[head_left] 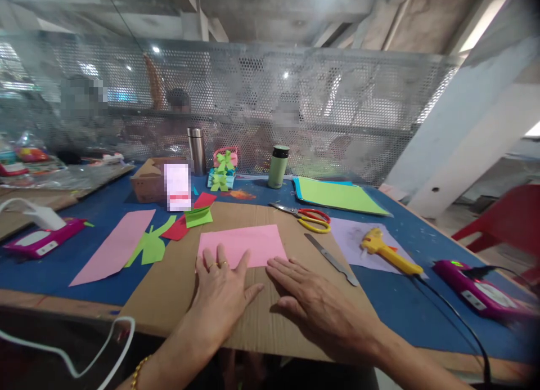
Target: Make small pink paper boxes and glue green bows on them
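Note:
A pink paper sheet (240, 241) lies flat on a brown cardboard board (253, 322). My left hand (223, 286) rests with spread fingers on its near left edge. Along the near right edge, the fingertips of my right hand (314, 294) touch the paper, its fingers stretched out and lying flat. Right of the paper are scissors (306, 215) with red and yellow handles and a grey metal blade (331, 259). A second pink sheet (116, 246), a green paper cutout (149, 247) and red paper (177, 228) lie to the left.
A yellow glue gun (390, 252) lies on lilac paper (350, 238), its cord running off the near edge. Magenta power strips (481, 291) sit at both sides. Behind stand a steel bottle (196, 151), a green tumbler (278, 167), a cardboard box (147, 182) and green sheets (341, 196).

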Motion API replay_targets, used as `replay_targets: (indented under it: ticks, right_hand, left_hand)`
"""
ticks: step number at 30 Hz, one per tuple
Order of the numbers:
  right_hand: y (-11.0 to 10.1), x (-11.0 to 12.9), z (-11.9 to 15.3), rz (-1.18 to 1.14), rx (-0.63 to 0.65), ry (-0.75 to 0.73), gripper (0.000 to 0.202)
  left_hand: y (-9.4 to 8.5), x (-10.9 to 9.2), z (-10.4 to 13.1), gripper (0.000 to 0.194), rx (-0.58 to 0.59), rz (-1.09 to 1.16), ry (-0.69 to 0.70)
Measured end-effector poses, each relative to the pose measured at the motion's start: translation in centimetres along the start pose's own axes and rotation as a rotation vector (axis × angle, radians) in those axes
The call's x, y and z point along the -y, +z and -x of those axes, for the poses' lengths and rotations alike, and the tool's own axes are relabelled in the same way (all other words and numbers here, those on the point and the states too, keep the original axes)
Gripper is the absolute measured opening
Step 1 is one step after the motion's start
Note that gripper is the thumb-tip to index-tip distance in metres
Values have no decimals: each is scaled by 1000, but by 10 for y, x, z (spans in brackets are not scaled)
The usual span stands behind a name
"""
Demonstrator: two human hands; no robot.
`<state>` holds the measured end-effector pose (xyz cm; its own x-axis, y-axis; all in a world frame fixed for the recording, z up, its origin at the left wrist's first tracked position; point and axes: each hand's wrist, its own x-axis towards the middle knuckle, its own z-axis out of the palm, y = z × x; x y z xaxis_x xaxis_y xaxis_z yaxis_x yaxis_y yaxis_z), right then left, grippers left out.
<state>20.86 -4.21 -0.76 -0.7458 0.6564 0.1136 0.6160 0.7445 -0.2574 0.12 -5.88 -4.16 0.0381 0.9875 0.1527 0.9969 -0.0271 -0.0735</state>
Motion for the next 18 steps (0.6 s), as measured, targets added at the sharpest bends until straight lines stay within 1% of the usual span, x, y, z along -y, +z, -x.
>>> replay_targets:
  ticks: [3, 5, 7, 9, 10, 11, 12, 14, 16, 18]
  right_hand:
    - [-2, -4, 3, 86, -55, 15, 41]
    - [-3, -8, 1, 177, -96, 72, 30]
    - [-2, -13, -8, 250, -137, 103, 31]
    - [0, -19, -22, 271, -170, 57, 31]
    - [1, -23, -30, 264, -172, 10, 33]
    - [4, -27, -38, 256, -178, -12, 40]
    - [6, -31, -45, 241, -184, -8, 48]
    - [12, -39, -56, 203, -138, -6, 58]
    - [17, -45, -62, 185, -99, 0, 64]
    - [20, -49, -62, 185, -90, 6, 68]
  left_hand:
    - [4, 0, -2, 71, -10, 3, -2]
    - [6, 0, -3, 72, -26, 3, -3]
    - [7, 1, -3, 72, -40, -4, -7]
    - [7, 1, -3, 71, -37, -14, -2]
    - [7, 1, -2, 71, -30, -18, 1]
    - [6, 1, -2, 71, -23, -21, 5]
    - [5, 1, -1, 71, -16, -23, 7]
    - [4, 0, -1, 71, -10, -25, 2]
    - [2, 0, -2, 72, -5, -27, -6]
    - [-2, 1, -2, 73, 19, -29, -9]
